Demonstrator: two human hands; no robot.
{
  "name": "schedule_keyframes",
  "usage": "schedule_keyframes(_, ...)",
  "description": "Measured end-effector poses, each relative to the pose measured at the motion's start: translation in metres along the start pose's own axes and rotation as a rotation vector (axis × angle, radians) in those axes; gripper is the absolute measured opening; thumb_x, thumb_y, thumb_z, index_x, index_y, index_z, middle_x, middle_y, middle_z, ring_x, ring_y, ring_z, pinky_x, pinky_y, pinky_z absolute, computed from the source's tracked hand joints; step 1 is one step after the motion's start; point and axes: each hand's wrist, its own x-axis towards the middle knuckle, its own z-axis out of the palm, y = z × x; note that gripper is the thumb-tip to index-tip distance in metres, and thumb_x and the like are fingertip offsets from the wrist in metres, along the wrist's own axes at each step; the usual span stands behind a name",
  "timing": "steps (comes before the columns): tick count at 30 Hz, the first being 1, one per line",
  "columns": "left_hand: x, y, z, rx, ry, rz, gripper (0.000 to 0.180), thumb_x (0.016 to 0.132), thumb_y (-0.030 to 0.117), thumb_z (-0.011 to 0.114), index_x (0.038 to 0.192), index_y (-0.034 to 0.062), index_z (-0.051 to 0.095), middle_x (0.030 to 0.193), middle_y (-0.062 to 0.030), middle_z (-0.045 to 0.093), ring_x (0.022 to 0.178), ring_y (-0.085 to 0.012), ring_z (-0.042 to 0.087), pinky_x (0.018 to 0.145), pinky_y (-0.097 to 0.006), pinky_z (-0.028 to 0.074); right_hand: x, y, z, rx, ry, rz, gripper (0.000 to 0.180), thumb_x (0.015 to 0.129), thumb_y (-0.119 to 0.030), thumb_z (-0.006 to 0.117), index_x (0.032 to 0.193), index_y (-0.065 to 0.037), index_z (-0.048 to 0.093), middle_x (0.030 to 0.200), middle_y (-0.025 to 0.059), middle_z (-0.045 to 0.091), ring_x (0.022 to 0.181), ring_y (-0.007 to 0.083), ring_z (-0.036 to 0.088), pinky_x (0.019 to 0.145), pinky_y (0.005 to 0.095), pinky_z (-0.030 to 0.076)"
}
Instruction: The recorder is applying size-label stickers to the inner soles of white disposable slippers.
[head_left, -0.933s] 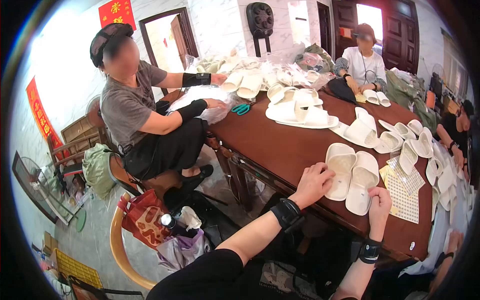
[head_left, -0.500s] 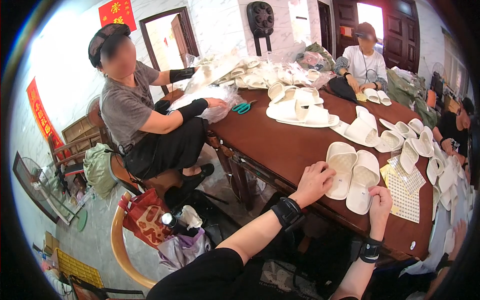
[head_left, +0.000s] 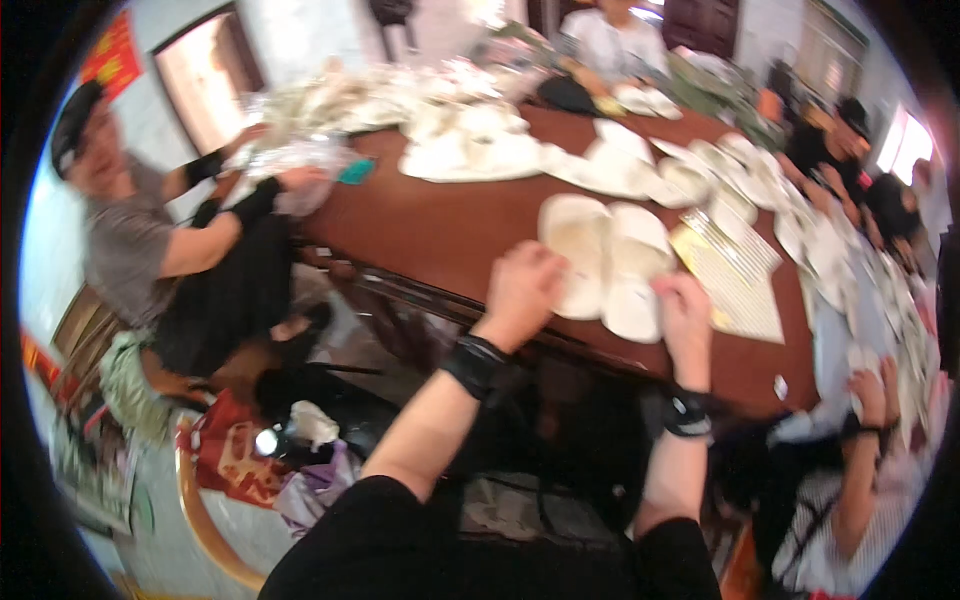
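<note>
A pair of cream slide slippers lies side by side near the table edge in front of me, toes facing away. My left hand [head_left: 526, 290] is closed, its curled fingers at the outer edge of the left slipper [head_left: 578, 280]. With thumb and fingers pinched together, my right hand [head_left: 684, 305] holds the outer heel edge of the right slipper [head_left: 632, 295]. Blur hides the exact finger contact. Just right of the pair lie sticker sheets [head_left: 745, 305] with rows of small labels, on a yellowish backing.
More cream slippers [head_left: 470, 150] cover the table's far side and right end. Teal scissors [head_left: 356, 171] lie near a seated co-worker [head_left: 150, 210] at left. Other people sit across and at right. A wooden chair [head_left: 190, 510] holding bags stands at lower left. The brown table [head_left: 430, 225] is before me.
My view has swung to the right, so the table and slippers sit further left in the picture. Both hands stay at the same pair. More of a co-worker at lower right shows.
</note>
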Motion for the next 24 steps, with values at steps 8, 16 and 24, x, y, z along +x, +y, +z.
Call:
schedule_keyframes(8,-0.002,0.003,0.012,0.001,-0.011,-0.047,0.019,0.081,0.011,0.064,0.099,0.0134,0.069,0.105,-0.0058,0.061,0.100,-0.0275,0.058,0.085,-0.040,0.043,0.003,0.005,-0.004,-0.002,0.026,-0.014,0.015,0.078,0.001,0.054,0.077,-0.005,0.068,0.080,0.0081,0.070,0.084,0.0271,0.060,0.079,0.0370,0.048)
schedule_keyframes(16,-0.007,0.003,0.010,-0.003,-0.019,-0.085,0.020,0.081,0.011,0.064,0.100,0.0137,0.067,0.105,-0.0044,0.059,0.100,-0.0265,0.057,0.085,-0.041,0.042,0.002,0.000,-0.002,-0.036,-0.040,0.018,0.018,0.079,0.001,0.051,0.078,-0.004,0.068,0.077,0.0094,0.068,0.082,0.0271,0.060,0.078,0.0353,0.049)
schedule_keyframes(24,-0.011,0.004,0.002,0.000,-0.043,-0.088,0.020,0.083,0.011,0.060,0.102,0.0128,0.066,0.108,-0.0056,0.059,0.101,-0.0278,0.057,0.087,-0.041,0.042,-0.003,-0.002,0.001,-0.012,-0.063,0.065,0.017,0.080,0.001,0.052,0.080,-0.004,0.068,0.080,0.0111,0.068,0.083,0.0254,0.060,0.079,0.0337,0.049)
